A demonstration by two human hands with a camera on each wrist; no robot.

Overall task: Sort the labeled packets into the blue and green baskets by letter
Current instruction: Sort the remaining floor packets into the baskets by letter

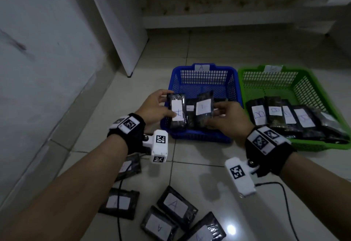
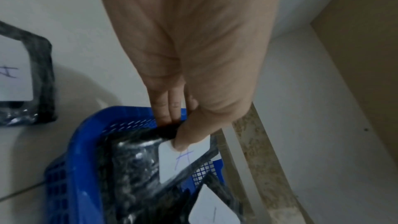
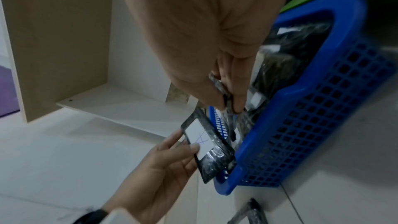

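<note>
My left hand (image 1: pixel 167 105) grips a black packet with a white "A" label (image 1: pixel 177 113), holding it upright over the near left corner of the blue basket (image 1: pixel 204 69). In the left wrist view the thumb (image 2: pixel 185 140) presses on that label (image 2: pixel 183 161), with the fingers behind the packet. My right hand (image 1: pixel 216 112) pinches the edge of a second labelled packet (image 1: pixel 204 107), which stands upright inside the blue basket. The right wrist view shows this pinch (image 3: pixel 228 98) on the thin packet edge. Several "B" packets (image 1: pixel 273 111) lie in the green basket (image 1: pixel 266 73).
Several more "A" packets lie on the tiled floor near me, such as one (image 1: pixel 174 204) and another (image 1: pixel 119 202). A black cable (image 1: pixel 284 193) trails across the floor at right. A wall rises on the left and a white cabinet (image 1: pixel 117 22) stands behind the baskets.
</note>
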